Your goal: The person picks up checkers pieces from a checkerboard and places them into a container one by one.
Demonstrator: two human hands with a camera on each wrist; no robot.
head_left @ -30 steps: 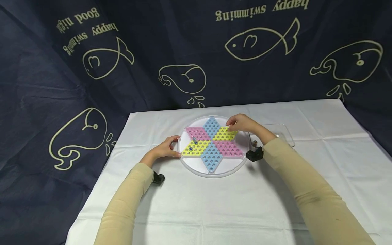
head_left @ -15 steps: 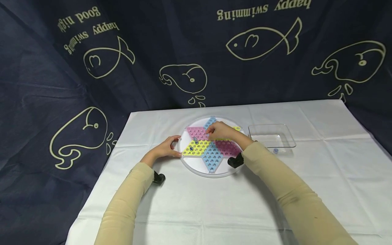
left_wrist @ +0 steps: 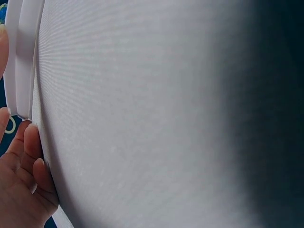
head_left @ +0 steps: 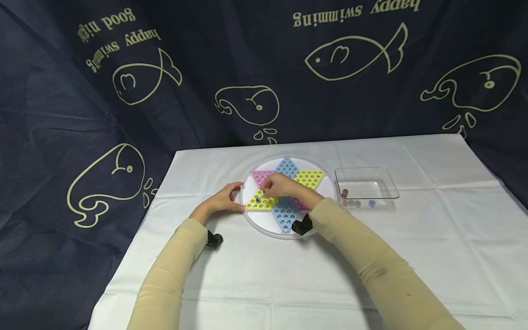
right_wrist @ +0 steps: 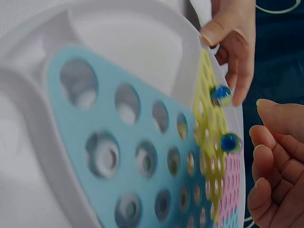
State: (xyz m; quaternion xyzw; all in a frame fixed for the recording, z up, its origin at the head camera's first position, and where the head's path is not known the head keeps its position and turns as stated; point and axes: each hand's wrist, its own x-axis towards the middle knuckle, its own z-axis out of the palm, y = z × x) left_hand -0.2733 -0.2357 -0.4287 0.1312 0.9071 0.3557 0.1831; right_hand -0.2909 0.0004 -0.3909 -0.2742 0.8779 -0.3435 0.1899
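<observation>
A round white Chinese checkers board (head_left: 267, 228) with a pink, blue and yellow star lies on the table. My left hand (head_left: 222, 199) rests at its left rim, thumb and forefinger spread along the edge; the right wrist view shows the thumb (right_wrist: 216, 31) right at the rim. Over the left yellow point hovers my right hand (head_left: 278, 185), fingers loosely bent. In the right wrist view nothing shows between its thumb and fingers (right_wrist: 263, 161). Close to those fingertips, a blue marble (right_wrist: 231, 142) sits in a yellow hole, and another blue-green marble (right_wrist: 221, 95) sits nearby.
Right of the board stands a clear plastic box (head_left: 389, 187) with several marbles along its near side. A white cloth (head_left: 239, 279) covers the table. Behind hangs a dark blue curtain (head_left: 185, 123) with fish drawings.
My right hand has swept left and nearer across the board, from the far right yellow point to the left one. The clear box has come into full view. My left hand stays at the rim.
</observation>
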